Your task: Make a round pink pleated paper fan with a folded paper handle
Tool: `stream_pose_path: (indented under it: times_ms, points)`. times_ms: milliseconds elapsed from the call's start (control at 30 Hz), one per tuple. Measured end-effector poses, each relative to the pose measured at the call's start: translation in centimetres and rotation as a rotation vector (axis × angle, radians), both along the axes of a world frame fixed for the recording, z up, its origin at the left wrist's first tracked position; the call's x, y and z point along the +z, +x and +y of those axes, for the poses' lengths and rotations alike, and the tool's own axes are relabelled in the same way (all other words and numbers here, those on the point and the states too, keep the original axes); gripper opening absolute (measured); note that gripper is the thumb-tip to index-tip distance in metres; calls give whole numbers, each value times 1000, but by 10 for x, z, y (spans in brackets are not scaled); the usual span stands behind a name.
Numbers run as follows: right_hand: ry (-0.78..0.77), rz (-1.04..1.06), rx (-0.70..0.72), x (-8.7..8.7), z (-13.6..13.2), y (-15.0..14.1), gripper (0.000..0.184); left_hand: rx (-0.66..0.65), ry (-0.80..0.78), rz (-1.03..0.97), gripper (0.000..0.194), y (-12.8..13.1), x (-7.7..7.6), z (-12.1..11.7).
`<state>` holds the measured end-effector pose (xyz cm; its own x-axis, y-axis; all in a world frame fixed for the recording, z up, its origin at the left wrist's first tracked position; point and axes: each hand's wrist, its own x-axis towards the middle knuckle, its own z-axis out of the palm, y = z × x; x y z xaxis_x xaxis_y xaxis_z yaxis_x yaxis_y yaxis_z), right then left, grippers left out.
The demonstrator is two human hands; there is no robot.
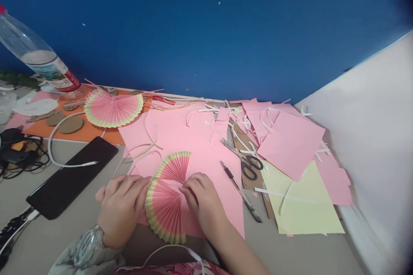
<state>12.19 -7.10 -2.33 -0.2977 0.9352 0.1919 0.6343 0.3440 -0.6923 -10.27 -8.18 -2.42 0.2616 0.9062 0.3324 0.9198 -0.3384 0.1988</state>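
A pleated paper fan [166, 212], pink with a yellow-green rim, lies spread in a half circle on pink paper sheets [180, 124]. My left hand [124, 202], with a watch at the wrist, has its fingers closed on the fan's outer rim at the left. At the inner fold on the right, my right hand [201, 200] pinches the fan near its centre. Its fingertips partly cover that spot. A second, similar pleated fan [112, 109] rests on an orange sheet [100, 136] at the back left.
Right of my hands lie a pen [240, 189], scissors [250, 167], a yellow sheet [303, 206] and pink squares [293, 142] among paper strips. To the left are a phone [72, 178], a white cable [51, 148] and a plastic bottle [48, 60]. A blue wall [200, 30] stands behind.
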Motion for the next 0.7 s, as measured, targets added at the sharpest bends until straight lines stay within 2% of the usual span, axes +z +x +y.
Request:
stream_pose_path:
  times_ms: [167, 300, 400, 533, 600, 700]
  points:
    - [77, -27, 62, 11, -3, 0, 13, 25, 38, -36, 14, 2, 2, 1]
    - [194, -66, 148, 26, -7, 0, 16, 80, 120, -87, 5, 7, 11, 2]
    - [297, -108, 240, 43, -8, -1, 17, 71, 164, -139, 9, 11, 24, 5]
    - [493, -195, 395, 75, -5, -7, 17, 53, 177, -243, 14, 18, 46, 16]
    - [618, -235, 411, 91, -2, -11, 16, 62, 160, -290, 17, 23, 58, 21]
    - [787, -248, 353, 109, 1, -20, 14, 57, 110, -343, 23, 34, 75, 29]
